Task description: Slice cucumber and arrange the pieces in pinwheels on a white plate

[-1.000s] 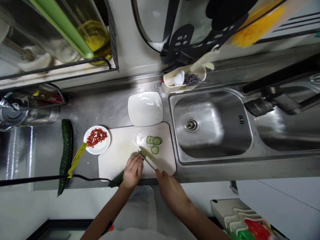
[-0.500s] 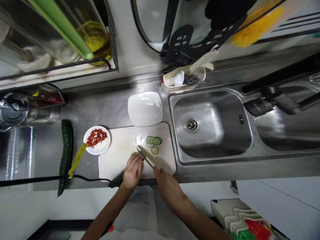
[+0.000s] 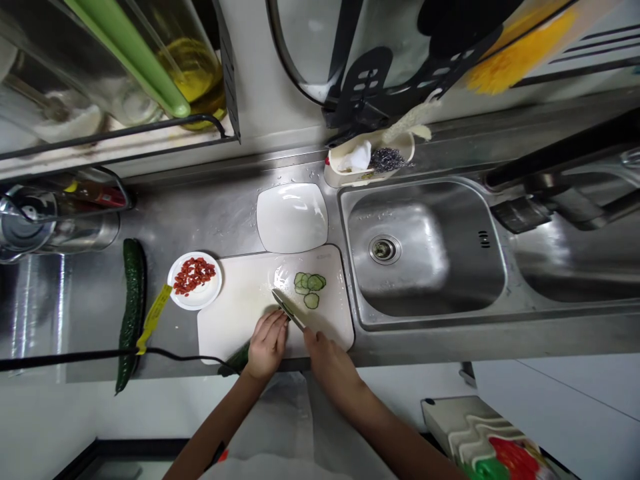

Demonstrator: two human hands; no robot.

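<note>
My left hand (image 3: 267,345) is closed over a cucumber (image 3: 239,358) at the front of the white cutting board (image 3: 225,300). Most of that cucumber lies hidden under the palm; its dark green end pokes out to the left. In my right hand (image 3: 330,363) is a knife (image 3: 289,310), gripped by its handle, its blade slanting up and left beside the left fingertips at the cucumber's cut end. Several thin cucumber slices (image 3: 310,283) lie right of the blade, one of them apart from the cluster.
A white plate (image 3: 293,217) stands behind the board, and a small dish (image 3: 196,303) with red berries overlaps its left corner. A whole cucumber (image 3: 131,293) crosses the counter's front edge. A cable (image 3: 185,358) with a yellow tag hangs nearby. The sink (image 3: 430,253) is at right.
The knife has shifted very slightly, with its blade still against the cucumber's cut end. The view has moved a little; the slices lie as before.
</note>
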